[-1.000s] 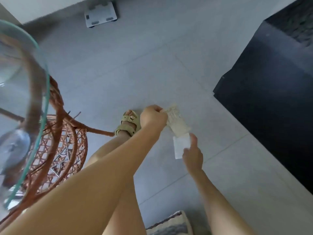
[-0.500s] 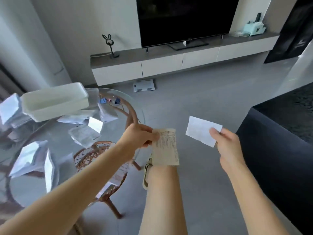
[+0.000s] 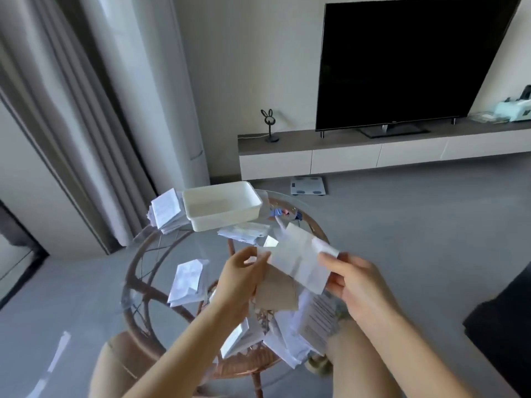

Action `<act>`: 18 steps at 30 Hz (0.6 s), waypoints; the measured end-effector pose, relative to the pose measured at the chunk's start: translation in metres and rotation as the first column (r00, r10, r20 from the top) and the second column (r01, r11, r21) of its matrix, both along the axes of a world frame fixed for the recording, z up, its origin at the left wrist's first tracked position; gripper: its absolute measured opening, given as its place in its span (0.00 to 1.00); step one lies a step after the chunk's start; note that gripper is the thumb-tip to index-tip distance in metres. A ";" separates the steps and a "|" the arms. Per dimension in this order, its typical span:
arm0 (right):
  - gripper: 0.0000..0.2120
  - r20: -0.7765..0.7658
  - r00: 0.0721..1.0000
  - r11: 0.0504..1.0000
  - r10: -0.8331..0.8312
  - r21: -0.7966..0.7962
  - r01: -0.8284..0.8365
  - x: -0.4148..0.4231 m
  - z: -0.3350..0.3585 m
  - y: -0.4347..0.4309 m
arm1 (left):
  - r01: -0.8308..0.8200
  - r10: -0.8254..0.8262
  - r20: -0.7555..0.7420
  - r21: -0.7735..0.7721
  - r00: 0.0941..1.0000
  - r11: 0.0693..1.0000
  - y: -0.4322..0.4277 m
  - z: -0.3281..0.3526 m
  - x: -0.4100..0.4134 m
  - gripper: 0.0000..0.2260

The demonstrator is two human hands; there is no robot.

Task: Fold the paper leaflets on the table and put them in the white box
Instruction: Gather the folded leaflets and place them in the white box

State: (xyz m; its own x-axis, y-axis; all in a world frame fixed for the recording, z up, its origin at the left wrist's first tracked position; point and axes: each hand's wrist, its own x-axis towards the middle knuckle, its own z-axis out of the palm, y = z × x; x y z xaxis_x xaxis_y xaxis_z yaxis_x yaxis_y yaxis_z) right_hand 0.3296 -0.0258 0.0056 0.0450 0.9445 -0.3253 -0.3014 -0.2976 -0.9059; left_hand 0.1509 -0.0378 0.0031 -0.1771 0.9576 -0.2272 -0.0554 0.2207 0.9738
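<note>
Leaflet (image 3: 301,262), white, hangs above the glass table (image 3: 184,248), ends pinched by left hand (image 3: 241,280) and right hand (image 3: 353,280); left also holds a tan sheet (image 3: 275,291). Folding step in hand. Next: crease squarely, then reach the white box (image 3: 221,209) beyond.

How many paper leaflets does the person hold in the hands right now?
2. The white leaflet is in front, pinched by the right hand. The brownish leaflet is just behind and below it, held by the left hand. Another sheet may be hidden behind these.
</note>
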 end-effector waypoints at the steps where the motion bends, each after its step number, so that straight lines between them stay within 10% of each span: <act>1: 0.06 0.038 0.999 0.999 -0.024 -0.044 0.025 -0.013 -0.010 -0.001 | -0.072 0.072 0.024 0.007 0.997 0.997 0.000 -0.006 -0.005 0.06; 10: 0.15 0.360 0.913 0.981 -0.190 0.039 0.189 -0.109 -0.047 -0.019 | -0.197 0.211 0.430 -0.079 0.878 0.977 -0.004 -0.025 -0.026 0.20; 18: 0.15 0.536 0.835 0.992 -0.121 0.091 0.086 -0.113 -0.054 -0.019 | -0.189 0.181 0.323 -0.007 0.929 0.982 -0.004 -0.040 -0.043 0.09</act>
